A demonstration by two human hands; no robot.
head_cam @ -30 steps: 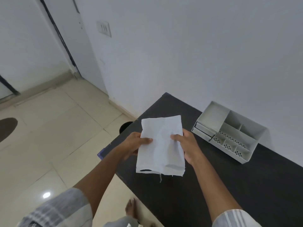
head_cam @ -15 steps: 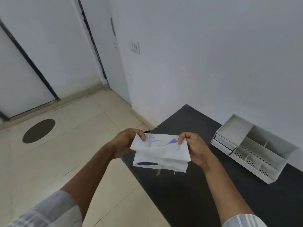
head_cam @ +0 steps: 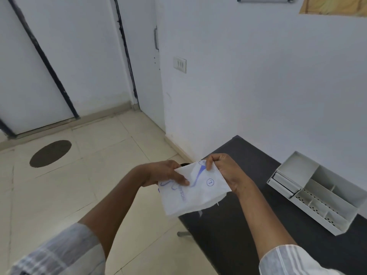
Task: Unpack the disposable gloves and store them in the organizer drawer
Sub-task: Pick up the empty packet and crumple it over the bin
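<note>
Packet (head_cam: 195, 192) unopened | left hand (head_cam: 165, 173), right hand (head_cam: 224, 168): fingers pinch its top edge | organizer (head_cam: 317, 193) on surface (head_cam: 248, 225), drawer shut | unpacking, storing remain.

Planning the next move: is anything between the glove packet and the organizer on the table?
Nothing visible. Both hands, left hand and right hand, hold the packet over the table's near-left edge. Only bare dark tabletop lies between it and the organizer; its drawer looks shut.
</note>
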